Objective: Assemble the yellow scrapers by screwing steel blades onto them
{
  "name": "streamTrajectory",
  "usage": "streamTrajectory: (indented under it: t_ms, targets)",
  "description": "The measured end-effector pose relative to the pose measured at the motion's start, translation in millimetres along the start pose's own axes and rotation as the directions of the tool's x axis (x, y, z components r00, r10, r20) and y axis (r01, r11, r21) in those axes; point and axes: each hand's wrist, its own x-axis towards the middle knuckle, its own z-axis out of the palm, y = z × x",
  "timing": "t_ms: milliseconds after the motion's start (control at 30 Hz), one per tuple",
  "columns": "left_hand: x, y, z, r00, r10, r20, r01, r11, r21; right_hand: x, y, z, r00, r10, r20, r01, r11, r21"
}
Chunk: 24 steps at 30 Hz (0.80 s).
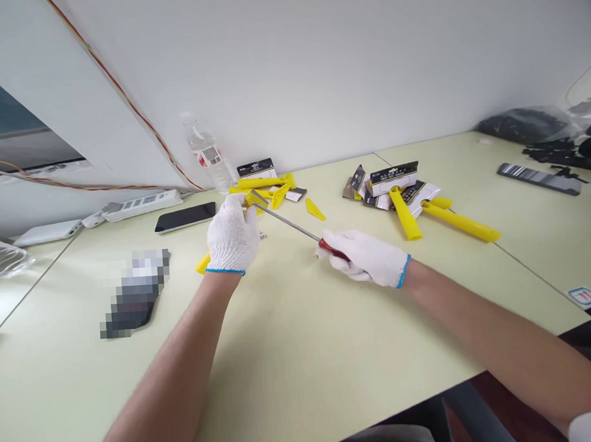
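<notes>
Both my hands wear white knit gloves. My left hand (232,237) is closed round a yellow-handled scraper (203,264); its yellow handle end sticks out below the glove and its metal head shows above the fingers. My right hand (366,256) grips the red handle of a screwdriver (296,228). The screwdriver's long steel shaft runs up and left, and its tip meets the scraper's head at my left hand.
Loose yellow scraper parts (266,183) lie by the wall, near a water bottle (206,153). A heap of packaged yellow scrapers (404,197) sits to the right. A phone (185,217), a power strip (142,205) and a blurred dark item (136,294) lie at left.
</notes>
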Motion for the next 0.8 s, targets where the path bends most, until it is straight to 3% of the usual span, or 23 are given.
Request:
streamTrajectory:
  t_ms: [67,133,233,300,367,500,567,633,733,800]
  targets:
    - [0.5,-0.3,-0.5,1.000,0.015,-0.019,-0.015,1.000,0.020,-1.2,-2.1,-2.5,0.983,0.081,0.168,-0.101,0.989,0.111]
    - [1.1,-0.6,-1.8,0.999,0.014,-0.029,-0.013,0.999,0.039,-0.6,-1.8,-0.9,0.980,0.075,0.183,-0.103,0.984,0.145]
    - [1.7,-0.1,-3.9,0.999,0.010,-0.035,-0.008,0.998,0.055,2.4,2.6,6.7,0.996,-0.080,-0.043,0.083,0.994,0.076]
    - [1.6,0.5,-4.2,0.999,0.023,-0.038,-0.021,0.998,0.055,3.5,4.9,10.9,0.963,-0.203,-0.176,0.204,0.979,-0.011]
    - [1.4,0.7,-3.4,0.998,0.033,-0.044,-0.031,0.998,0.061,2.7,4.9,11.7,0.948,-0.249,-0.200,0.242,0.969,-0.057]
    - [1.6,-1.2,0.1,0.998,0.049,-0.051,-0.045,0.997,0.065,-2.2,0.2,5.3,0.998,-0.062,-0.007,0.062,0.997,0.052]
    - [2.0,-2.8,1.3,0.997,0.055,-0.053,-0.052,0.997,0.058,-3.3,-0.6,2.8,0.994,0.026,0.108,-0.039,0.992,0.118]
    - [2.2,-4.2,1.5,0.997,0.055,-0.055,-0.052,0.997,0.049,-2.3,1.2,3.3,0.990,0.046,0.137,-0.066,0.987,0.144]
    - [1.9,-4.8,1.0,0.997,0.050,-0.058,-0.047,0.998,0.044,1.8,7.4,8.6,0.995,-0.085,-0.053,0.089,0.993,0.077]
    - [1.2,-3.5,0.8,0.997,0.046,-0.069,-0.042,0.998,0.054,3.7,10.3,11.2,0.964,-0.191,-0.188,0.189,0.982,-0.025]
